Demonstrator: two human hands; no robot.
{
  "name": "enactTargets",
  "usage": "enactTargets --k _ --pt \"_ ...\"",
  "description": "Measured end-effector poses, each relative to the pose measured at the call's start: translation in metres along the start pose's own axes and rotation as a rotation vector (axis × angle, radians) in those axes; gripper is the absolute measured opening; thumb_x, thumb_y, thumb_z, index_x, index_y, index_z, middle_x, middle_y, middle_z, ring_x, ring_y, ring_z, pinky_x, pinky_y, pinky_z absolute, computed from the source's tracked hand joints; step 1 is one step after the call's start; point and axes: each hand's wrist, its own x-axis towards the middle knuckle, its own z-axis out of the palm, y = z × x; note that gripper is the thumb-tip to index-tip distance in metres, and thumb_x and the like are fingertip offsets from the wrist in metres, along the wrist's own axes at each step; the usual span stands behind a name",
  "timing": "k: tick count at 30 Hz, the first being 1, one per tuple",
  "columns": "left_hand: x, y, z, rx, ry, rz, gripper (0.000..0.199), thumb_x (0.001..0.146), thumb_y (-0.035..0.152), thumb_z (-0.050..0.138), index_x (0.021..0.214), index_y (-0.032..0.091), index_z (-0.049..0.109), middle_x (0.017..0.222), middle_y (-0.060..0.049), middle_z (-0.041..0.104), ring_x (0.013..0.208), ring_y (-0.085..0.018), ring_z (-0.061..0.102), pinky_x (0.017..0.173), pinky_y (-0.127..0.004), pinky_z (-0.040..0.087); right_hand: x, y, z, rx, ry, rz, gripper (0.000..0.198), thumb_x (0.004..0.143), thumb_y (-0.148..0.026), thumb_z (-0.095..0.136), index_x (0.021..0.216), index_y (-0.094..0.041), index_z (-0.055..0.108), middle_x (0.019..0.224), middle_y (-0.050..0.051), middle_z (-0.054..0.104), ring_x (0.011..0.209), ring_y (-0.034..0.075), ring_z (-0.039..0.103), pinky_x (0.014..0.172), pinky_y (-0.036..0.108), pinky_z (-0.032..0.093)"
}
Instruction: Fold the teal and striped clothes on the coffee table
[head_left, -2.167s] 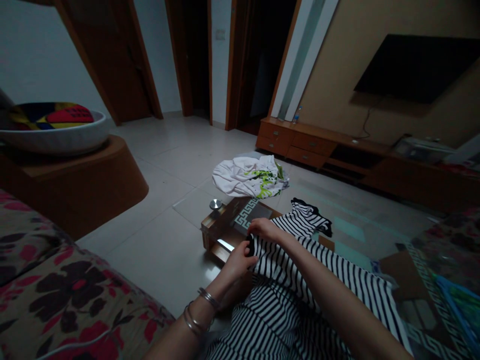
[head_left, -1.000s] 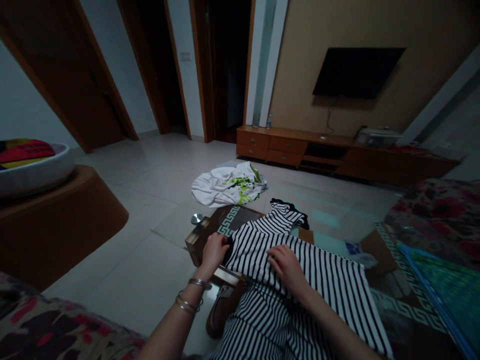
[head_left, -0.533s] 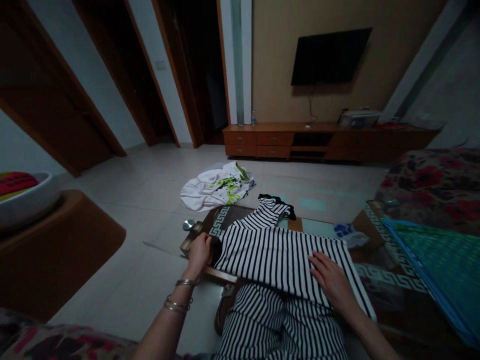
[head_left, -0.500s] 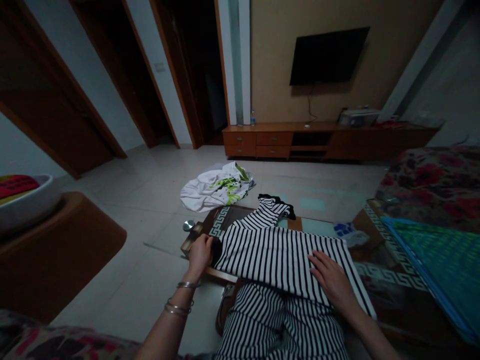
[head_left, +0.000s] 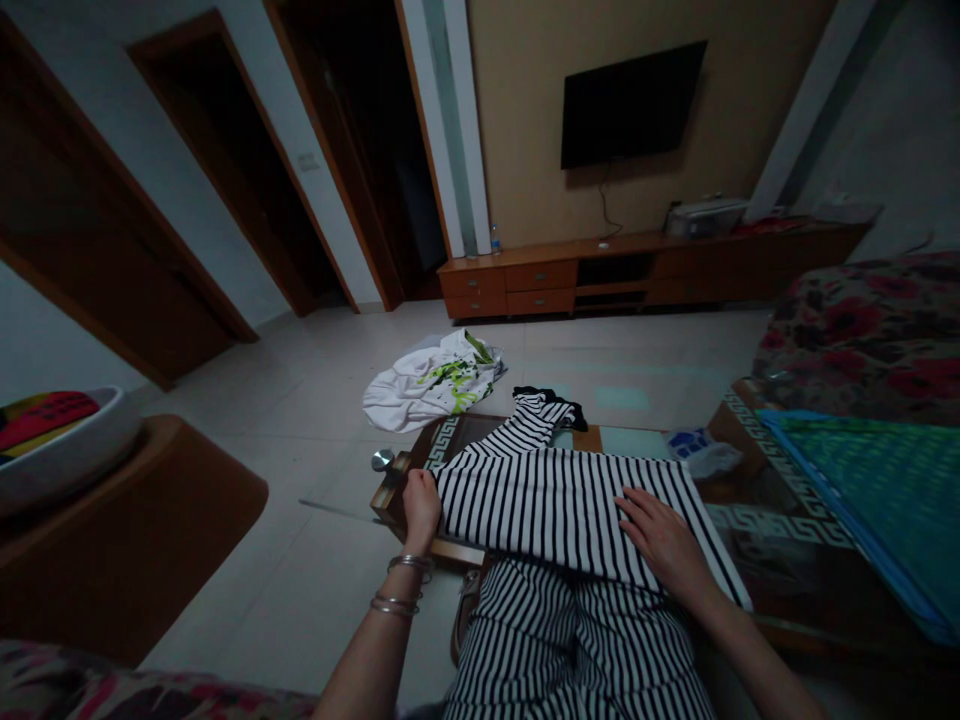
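A black-and-white striped shirt lies flattened over the near side of the glass coffee table, one black-trimmed part stretching toward the far edge. My left hand is closed at the shirt's left end, its fingers pinching the edge; the black trim there is hidden by the hand or the cloth. Flat on the right part of the shirt rests my right hand, fingers stretched out. Below the shirt are my legs in striped trousers.
Beyond the coffee table lies a white and green garment. A plastic bag and a blue-green cloth are on the right. At left, a white basin holding colourful cloth stands on a brown seat.
My left hand has moved inward with the shirt's left end, and the black trim there has gone from sight. My right hand stays flat on the cloth. The view has shifted slightly.
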Motion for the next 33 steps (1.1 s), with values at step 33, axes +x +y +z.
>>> enactTargets --k 33 --pt "-0.008 0.059 0.054 0.353 -0.119 0.708 0.056 0.093 0.042 0.029 0.14 0.016 0.041 0.151 -0.013 0.032 0.141 -0.029 0.024 0.107 -0.058 0.025 0.025 0.085 -0.055 -0.044 0.062 0.557 0.038 0.093 -0.026 0.043 0.128 -0.015 0.054 0.136 0.014 0.05 0.127 0.026 0.041 0.104 0.042 0.034"
